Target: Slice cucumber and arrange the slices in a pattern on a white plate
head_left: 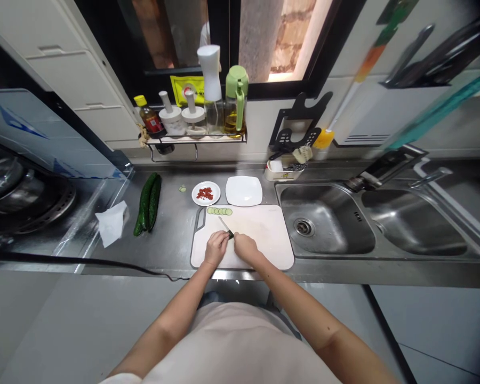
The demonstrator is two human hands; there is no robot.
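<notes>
Over the white cutting board, my right hand is closed around a small knife, whose thin blade points up and to the left. Close beside it, my left hand has its fingers bent together on a small dark green piece of cucumber, mostly hidden by the fingers. A row of thin cucumber slices lies overlapping along the board's upper left edge. Just beyond the board stand a small white plate with chopped red pieces on it and a bare white square plate.
Whole cucumbers and a crumpled white paper lie on the steel counter to the left. A double sink is on the right. Bottles and jars fill a wall rack. A black cable runs along the front edge.
</notes>
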